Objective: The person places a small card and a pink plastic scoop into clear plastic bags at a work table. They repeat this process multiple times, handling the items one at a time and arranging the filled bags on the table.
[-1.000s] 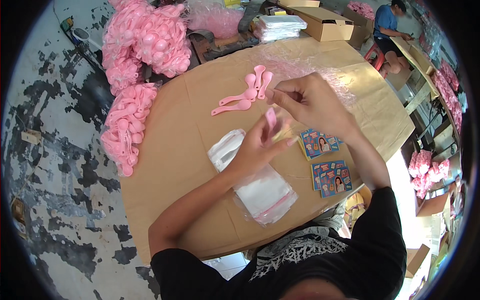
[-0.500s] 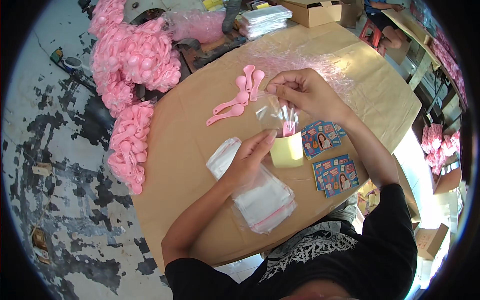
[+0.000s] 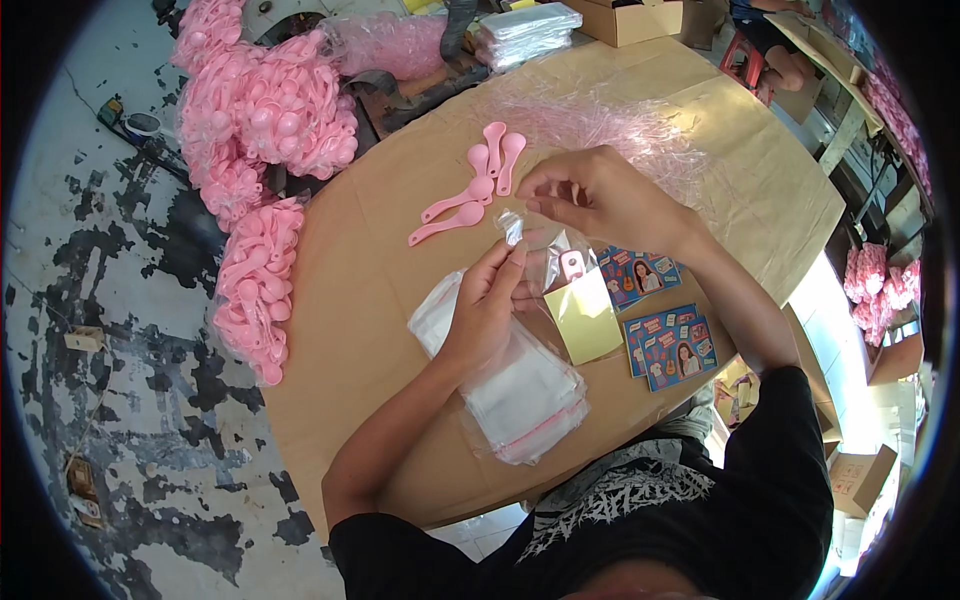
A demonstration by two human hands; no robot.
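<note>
My left hand (image 3: 487,305) pinches a clear plastic bag (image 3: 552,258) by its edge, above the table. Inside the bag are a pale yellow card (image 3: 585,322) and a pink piece (image 3: 572,264), perhaps a spoon's handle. My right hand (image 3: 612,203) hovers just beyond the bag, fingers bent, with a gap between thumb and forefinger and nothing visible there. Under my left hand lies a stack of flat clear bags (image 3: 525,400). Several loose pink spoons (image 3: 465,200) rest ahead of my hands. Blue printed cards (image 3: 672,350) form two piles on the right.
Bulging clear bags of pink spoons (image 3: 275,110) line the table's left edge. Thin clear plastic strips (image 3: 600,115) lie tangled at the far side. Beyond are packs of clear bags (image 3: 525,35) and a cardboard box (image 3: 628,20). Another person (image 3: 775,55) sits at the far right.
My left hand has shifted up along the bag, which has tilted, bringing the yellow card to the right. My right hand has come off the bag's top edge and opened slightly.
</note>
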